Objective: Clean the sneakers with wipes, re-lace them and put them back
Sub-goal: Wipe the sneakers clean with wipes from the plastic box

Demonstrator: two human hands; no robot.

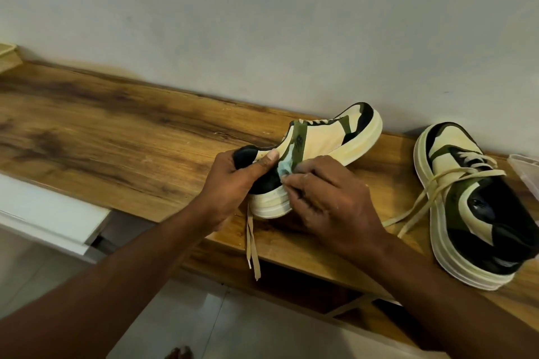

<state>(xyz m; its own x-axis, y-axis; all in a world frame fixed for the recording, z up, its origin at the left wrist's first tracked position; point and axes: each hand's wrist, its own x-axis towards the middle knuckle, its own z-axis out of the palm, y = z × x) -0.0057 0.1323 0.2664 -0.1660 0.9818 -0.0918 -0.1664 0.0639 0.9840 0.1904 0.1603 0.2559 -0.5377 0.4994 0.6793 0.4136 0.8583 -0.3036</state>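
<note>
A cream, olive and black sneaker [326,137] lies tilted on its side on the wooden shelf top [116,125], toe pointing away toward the wall. My left hand [233,181] grips its black heel, thumb pressed on the side panel. My right hand [329,192] pinches a pale blue wipe [285,167] against the sneaker's side near the olive stripe. A loose cream lace [252,242] hangs from this sneaker over the shelf's front edge. The second sneaker [472,213] stands upright to the right, its laces spread loose on the wood.
A clear plastic container [525,166] shows at the right edge behind the second sneaker. The grey wall runs along the back of the shelf. A white cabinet [43,213] stands lower left. Pale floor tiles lie below, with toes visible at the bottom.
</note>
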